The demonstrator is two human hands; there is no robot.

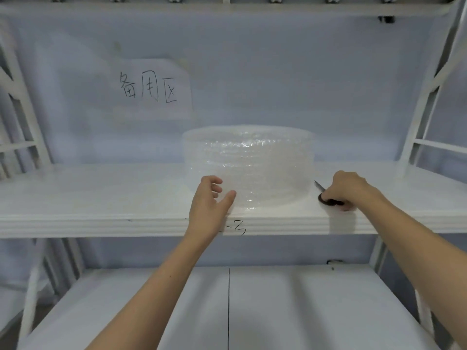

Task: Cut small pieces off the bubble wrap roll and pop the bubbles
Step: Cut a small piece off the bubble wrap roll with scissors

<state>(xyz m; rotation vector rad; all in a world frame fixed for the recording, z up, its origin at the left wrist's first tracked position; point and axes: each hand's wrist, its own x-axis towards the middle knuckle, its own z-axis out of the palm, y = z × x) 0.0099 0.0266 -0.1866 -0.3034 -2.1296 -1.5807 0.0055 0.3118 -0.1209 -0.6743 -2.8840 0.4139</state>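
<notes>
Two hands reach to the shelf (101, 198). Left hand (209, 200) hovers relaxed and empty beside the bubble wrap roll (249, 165). Right hand (346, 188) curls its grip around the scissors (328, 198).

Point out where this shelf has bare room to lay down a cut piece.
Bare board runs from the left frame post to the left hand beside the bubble wrap roll. A smaller bare patch lies right of the right hand. It is crowded between the roll and the scissors.
</notes>
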